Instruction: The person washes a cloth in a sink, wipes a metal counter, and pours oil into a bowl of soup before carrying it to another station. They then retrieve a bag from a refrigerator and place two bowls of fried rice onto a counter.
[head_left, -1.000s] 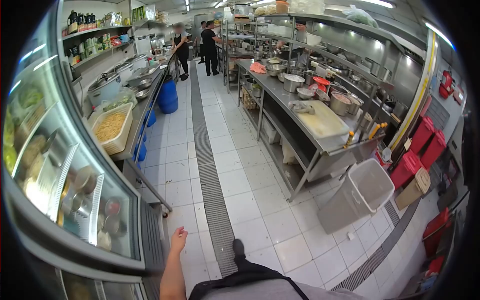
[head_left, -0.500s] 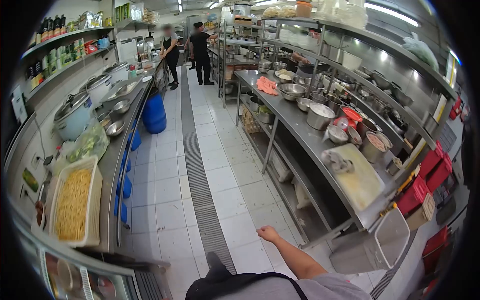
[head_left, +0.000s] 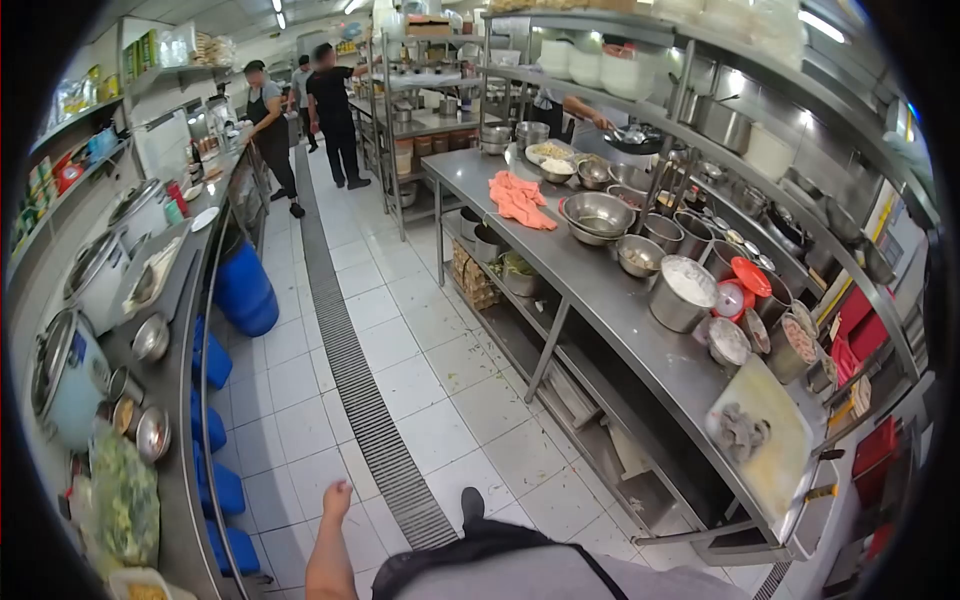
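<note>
My left hand (head_left: 338, 497) hangs low in front of my body over the white tiled floor, left of the grated drain (head_left: 350, 385). Its fingers look loosely curled, and nothing shows in them. My right hand is out of view. A dark shoe (head_left: 472, 505) of mine is on the tiles ahead. Nearest on the left counter are a plastic bag of leafy greens (head_left: 125, 500) and a tub of yellow food (head_left: 145, 588), cut by the lower edge. To the right runs a steel table (head_left: 455, 175).
The table bears an orange cloth (head_left: 520, 200), a pot of white powder (head_left: 685, 290), a red lid (head_left: 752, 277) and a cutting board (head_left: 785, 450). A blue barrel (head_left: 245, 290) stands beside the aisle. Co-workers (head_left: 335, 105) stand ahead; another person's hand (head_left: 600, 120) is by a wok.
My view has moved forward along the aisle and the counters are closer. My right hand has left the view, and my left hand has come into it. The yellow food tub has slid mostly out.
</note>
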